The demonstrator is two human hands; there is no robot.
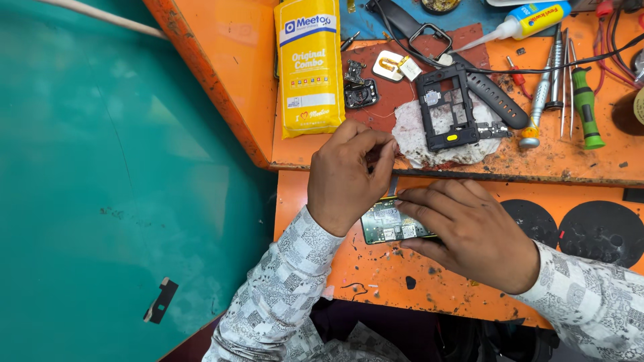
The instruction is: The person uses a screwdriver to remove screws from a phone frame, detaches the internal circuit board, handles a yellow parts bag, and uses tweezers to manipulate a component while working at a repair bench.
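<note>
Right hand (469,228) gripping green circuit board (389,224) over orange tabletop (376,275); left hand (345,177) fingers (384,144) pinching, apparently, dark flex strip (392,185).

Orange workbench (469,167), scuffed and paint-stained. Black phone frame (447,108) on a white rag (410,134) near the middle; left of the frame, yellow packet (309,65); right of it, screwdrivers (547,84) and tweezers; behind it, glue bottle (530,20); nearer than it, green circuit board (392,224).

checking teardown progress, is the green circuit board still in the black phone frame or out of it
Out. The circuit board lies on the orange bench under the right hand, while the black frame sits apart on a white rag, visibly hollow.
</note>
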